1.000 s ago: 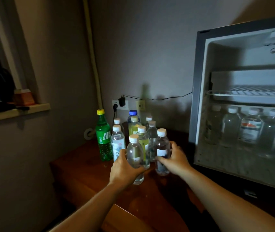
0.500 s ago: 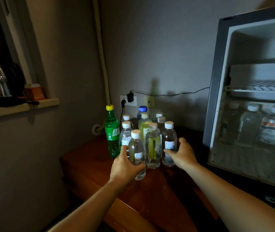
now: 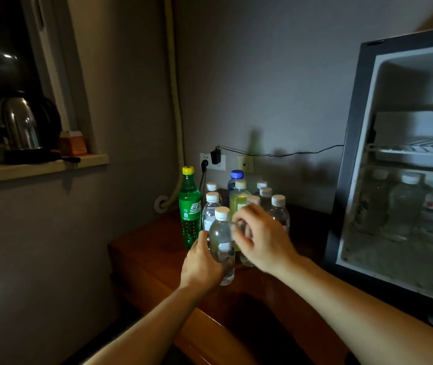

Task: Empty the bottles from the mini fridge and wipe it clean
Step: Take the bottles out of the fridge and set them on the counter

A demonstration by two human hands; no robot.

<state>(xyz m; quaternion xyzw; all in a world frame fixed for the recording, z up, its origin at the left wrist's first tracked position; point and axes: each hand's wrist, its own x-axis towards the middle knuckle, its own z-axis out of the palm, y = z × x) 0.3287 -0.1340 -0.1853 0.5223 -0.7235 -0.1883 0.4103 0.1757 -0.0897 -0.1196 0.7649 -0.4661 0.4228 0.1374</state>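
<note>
A cluster of several bottles stands on the wooden cabinet top (image 3: 147, 248): a green soda bottle (image 3: 189, 209) with a yellow cap, a blue-capped bottle (image 3: 236, 177), a yellowish one (image 3: 239, 198), and clear water bottles. My left hand (image 3: 202, 264) grips the front clear bottle (image 3: 222, 233) around its lower half. My right hand (image 3: 262, 238) hovers blurred in front of the cluster with loosely curled fingers and holds nothing I can see. To the right, the mini fridge (image 3: 347, 180) is open, with several bottles (image 3: 407, 204) on its lower level under a wire shelf (image 3: 421, 148).
A steel kettle (image 3: 20, 122) and a small orange box (image 3: 73, 143) sit on the window sill (image 3: 41, 167) at the left. Wall sockets with a plugged charger (image 3: 215, 156) and a cable are behind the bottles. A pale pipe (image 3: 174, 101) runs down the wall corner.
My right hand has let go of the right-hand clear bottle and moved left and up in front of the cluster. My left hand keeps its hold on the front bottle. The view shifted left.
</note>
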